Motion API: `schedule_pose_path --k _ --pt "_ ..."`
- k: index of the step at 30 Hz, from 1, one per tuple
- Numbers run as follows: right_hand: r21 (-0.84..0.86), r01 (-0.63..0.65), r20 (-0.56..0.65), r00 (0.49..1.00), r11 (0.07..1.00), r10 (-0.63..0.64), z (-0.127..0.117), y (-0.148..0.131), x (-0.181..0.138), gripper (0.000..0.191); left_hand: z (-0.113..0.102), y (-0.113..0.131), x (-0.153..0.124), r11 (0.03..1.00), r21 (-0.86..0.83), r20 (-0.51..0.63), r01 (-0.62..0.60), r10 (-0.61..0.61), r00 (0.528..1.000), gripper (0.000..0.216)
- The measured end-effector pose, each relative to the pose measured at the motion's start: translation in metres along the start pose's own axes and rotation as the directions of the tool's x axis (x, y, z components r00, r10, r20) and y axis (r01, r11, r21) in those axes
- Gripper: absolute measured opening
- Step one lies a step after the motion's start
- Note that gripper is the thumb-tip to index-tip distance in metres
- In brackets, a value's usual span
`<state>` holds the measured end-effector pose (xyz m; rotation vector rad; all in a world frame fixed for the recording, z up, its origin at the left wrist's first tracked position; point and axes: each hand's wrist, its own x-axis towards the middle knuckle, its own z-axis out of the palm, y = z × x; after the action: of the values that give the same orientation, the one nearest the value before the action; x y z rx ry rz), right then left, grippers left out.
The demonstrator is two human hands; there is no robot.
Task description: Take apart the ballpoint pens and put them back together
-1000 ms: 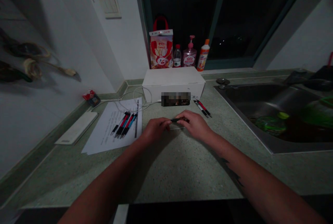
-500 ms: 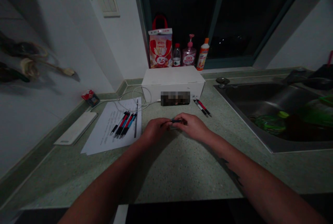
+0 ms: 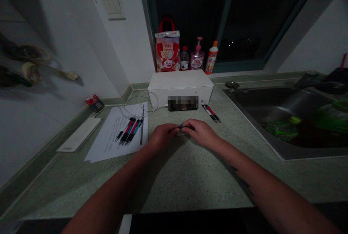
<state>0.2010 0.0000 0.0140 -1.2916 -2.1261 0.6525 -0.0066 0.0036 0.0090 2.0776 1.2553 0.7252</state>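
Observation:
Over the middle of the counter, my left hand (image 3: 163, 133) and my right hand (image 3: 199, 129) meet fingertip to fingertip. Both are closed on a slim pen (image 3: 180, 126), dark with a bit of blue, mostly covered by my fingers. To the left, several pens (image 3: 132, 130) in red, blue and black lie side by side on printed paper sheets (image 3: 108, 136). Two more pens (image 3: 211, 113), one white and black, one red and black, rest to the right beyond my right hand.
Behind my hands a phone-like dark device (image 3: 183, 108), partly blurred out, leans on a white box (image 3: 181, 82), with a white cable (image 3: 156, 109). A sink (image 3: 252, 118) holding green bottles lies right. A white slab (image 3: 80, 134) lies left. Bottles (image 3: 197, 58) and a bag (image 3: 168, 54) stand behind.
My fingers have shifted slightly around the pen, and a little more of its blue part shows between them. The other things have stayed in place.

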Motion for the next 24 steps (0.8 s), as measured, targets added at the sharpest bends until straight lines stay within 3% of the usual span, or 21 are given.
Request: schedule_pose_path --k 7,11,16,19,24 --pt "0.047 -0.007 -0.015 1.000 0.999 0.008 0.000 0.001 0.000 0.008 0.000 0.000 0.000 1.000 -0.022 -0.014 -0.015 0.015 1.000 0.029" --pt "-0.006 0.007 -0.017 1.000 1.000 -0.007 -0.003 0.002 0.000 0.006 -0.005 -0.006 0.004 0.998 0.060 -0.082 0.034 -0.029 0.996 0.031" --pt "-0.055 0.113 0.125 0.987 0.992 -0.105 0.002 0.002 -0.002 0.007 -0.015 -0.012 0.008 0.972 0.205 -0.158 0.112 -0.081 0.984 0.034" --pt "-0.085 0.130 0.209 0.972 0.988 -0.110 0.004 -0.001 -0.004 0.009 -0.017 -0.011 0.007 0.957 0.261 -0.153 0.130 -0.092 0.984 0.031" --pt "-0.134 0.125 0.278 0.957 0.983 -0.084 0.003 -0.005 -0.004 0.013 -0.017 -0.008 0.003 0.883 0.364 -0.204 0.297 -0.235 0.950 0.019"
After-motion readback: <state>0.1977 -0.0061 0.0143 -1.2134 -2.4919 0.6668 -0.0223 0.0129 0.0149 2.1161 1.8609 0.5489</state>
